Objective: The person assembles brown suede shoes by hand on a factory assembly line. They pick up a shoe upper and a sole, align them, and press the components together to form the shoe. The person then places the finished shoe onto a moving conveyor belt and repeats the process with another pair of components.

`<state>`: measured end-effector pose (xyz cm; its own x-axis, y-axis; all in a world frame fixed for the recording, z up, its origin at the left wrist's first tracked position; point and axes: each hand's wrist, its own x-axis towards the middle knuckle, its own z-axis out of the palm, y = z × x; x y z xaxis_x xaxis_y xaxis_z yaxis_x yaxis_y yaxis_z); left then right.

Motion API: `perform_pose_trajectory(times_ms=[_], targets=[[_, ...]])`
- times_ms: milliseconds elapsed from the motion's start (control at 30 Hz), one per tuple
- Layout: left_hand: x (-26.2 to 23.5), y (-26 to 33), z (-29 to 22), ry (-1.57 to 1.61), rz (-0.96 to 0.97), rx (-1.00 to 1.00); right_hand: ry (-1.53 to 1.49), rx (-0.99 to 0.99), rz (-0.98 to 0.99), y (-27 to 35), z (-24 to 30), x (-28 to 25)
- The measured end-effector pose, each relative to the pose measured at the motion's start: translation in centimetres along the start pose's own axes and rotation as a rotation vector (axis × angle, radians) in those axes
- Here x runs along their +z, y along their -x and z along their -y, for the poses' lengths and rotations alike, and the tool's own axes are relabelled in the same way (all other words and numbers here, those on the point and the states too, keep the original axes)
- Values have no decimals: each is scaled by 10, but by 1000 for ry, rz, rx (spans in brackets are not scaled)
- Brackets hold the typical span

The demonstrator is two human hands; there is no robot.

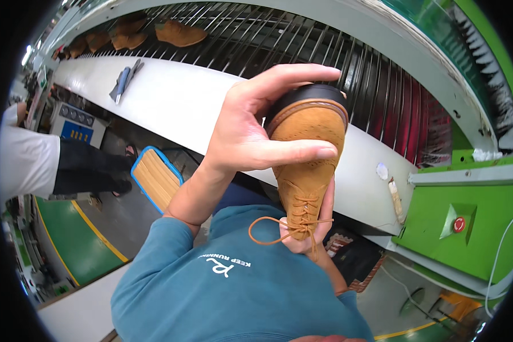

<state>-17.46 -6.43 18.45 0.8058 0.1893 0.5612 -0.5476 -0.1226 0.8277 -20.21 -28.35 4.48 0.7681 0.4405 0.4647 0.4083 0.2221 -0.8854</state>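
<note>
Left hand (251,128) grips tan shoe (308,154) — right hand (316,228) mostly hidden.

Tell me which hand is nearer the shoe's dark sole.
Left. The left hand wraps the toe end of the shoe, fingers touching the sole; the right hand holds the laced end below.

Shoe factory floor: tan shoes (179,33) ride a rod conveyor (302,51) beside green machinery (473,228) and yellow-lined flooring (91,239).

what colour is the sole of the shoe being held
Black, under a tan upper on the shoe; head view shows it.
</note>
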Motion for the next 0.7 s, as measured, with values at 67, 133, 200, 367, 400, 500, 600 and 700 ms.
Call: perform_pose_trajectory(times_ms=[67,133,200,367,400,500,600,700], targets=[[0,-6,-1,-32,52,8,14,34,-35,1,5,-1],[-2,-2,-4,-56,34,-3,-31,81,-22,0,6,-1],[-5,0,-7,-79,16,-16,-78,118,-10,1,6,-3],[-3,-1,-3,-62,36,-48,-169,196,-5,3,8,-3],[-3,-2,-3,-65,39,-52,-220,232,-1,2,11,-2],[3,-7,1,-136,7,30,-231,250,-64,-2,5,-8],[6,-4,10,-21,7,76,-135,167,-23,0,-8,-33],[4,9,27,66,69,-9,-304,206,-173,17,-33,-50]])
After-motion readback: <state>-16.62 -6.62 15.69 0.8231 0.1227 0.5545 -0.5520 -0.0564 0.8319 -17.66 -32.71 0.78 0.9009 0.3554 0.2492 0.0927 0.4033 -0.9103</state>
